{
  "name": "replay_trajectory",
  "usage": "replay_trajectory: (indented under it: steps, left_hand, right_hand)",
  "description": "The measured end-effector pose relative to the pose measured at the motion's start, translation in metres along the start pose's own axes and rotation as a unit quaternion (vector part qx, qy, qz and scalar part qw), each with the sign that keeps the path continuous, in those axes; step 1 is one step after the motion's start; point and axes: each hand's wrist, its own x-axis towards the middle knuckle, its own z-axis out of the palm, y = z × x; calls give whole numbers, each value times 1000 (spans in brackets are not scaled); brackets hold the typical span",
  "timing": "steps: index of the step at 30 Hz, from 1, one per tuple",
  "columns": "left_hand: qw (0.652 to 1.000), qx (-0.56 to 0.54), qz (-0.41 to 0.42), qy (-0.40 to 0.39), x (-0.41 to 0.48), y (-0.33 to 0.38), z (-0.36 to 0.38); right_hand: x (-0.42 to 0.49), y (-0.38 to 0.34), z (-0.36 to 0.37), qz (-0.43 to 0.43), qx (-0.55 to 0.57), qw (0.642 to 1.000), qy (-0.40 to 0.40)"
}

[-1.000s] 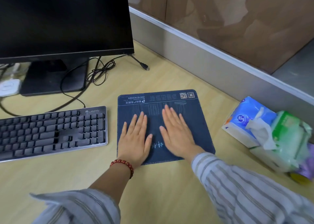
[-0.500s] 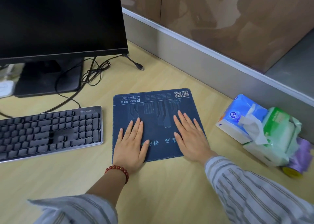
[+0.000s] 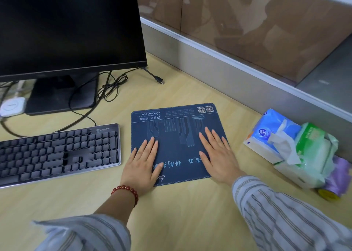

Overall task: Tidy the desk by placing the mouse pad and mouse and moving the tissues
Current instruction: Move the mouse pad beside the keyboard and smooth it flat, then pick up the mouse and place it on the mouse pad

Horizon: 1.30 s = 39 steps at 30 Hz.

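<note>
1. At the far left of the desk (image 3: 190,212) a small white round-cornered device (image 3: 12,106) lies beside the monitor's foot.
2. The keyboard (image 3: 57,151), dark keys in a silver frame, lies flat along the left side; its right edge is just beside the mouse pad, with a thin strip of desk between them.
3. Behind it stands a black monitor (image 3: 70,26), screen dark, on a flat black base. Loose black cables (image 3: 112,87) coil to the right of the base, and one plug end lies free on the wood.
4. The left hand (image 3: 142,165), a red bead bracelet (image 3: 126,190) on its wrist, lies palm down with fingers spread flat on the near left corner of the pad; the heel of the palm hangs over the pad's edge onto the desk.
5. The mouse pad (image 3: 177,136), dark blue with pale print and two QR codes at its far right corner, lies flat on the desk right of the keyboard.
6. The right hand (image 3: 219,155), in a striped sleeve (image 3: 285,216), is likewise flat and open, pressing the pad's near right part, holding nothing.
7. Well right of the pad, against the grey partition (image 3: 238,67), sit the tissues: a blue pack (image 3: 270,134) with a sheet sticking out, touching a green pack (image 3: 312,151).
8. A purple roll (image 3: 337,180) with a yellow end lies against the green pack.
9. The mouse does not show.
</note>
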Motion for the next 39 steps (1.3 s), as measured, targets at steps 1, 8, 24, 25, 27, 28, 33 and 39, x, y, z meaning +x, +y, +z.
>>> replay_trajectory:
  steps: [1,8,24,25,27,28,33,39]
  left_hand:
    - [1000,14,1,-12,1,0,-5]
    - [997,3,-29,-66,15,2,-74]
    - [917,-288,-118,248,-86,-47,-287]
    - [913,-286,-130,259,-98,-61,-295]
    - [905,-282,-160,277,-124,-94,-307]
    - [898,-283,-176,286,-137,-109,-312]
    - [859,-310,-245,325,-210,-192,-332]
    - [835,-342,-270,336,-312,-291,-341]
  right_hand:
    - [0,-1,-4,13,5,1000,-3]
    - [12,-12,-73,128,160,978,46]
    - [60,-209,-262,-110,291,927,209]
    - [61,-230,-266,-128,292,924,212]
    - [61,-273,-271,-165,296,917,212]
    - [60,-293,-273,-179,298,913,212]
    - [50,-402,-274,-246,303,898,201]
    - [28,-537,-255,-291,322,884,174]
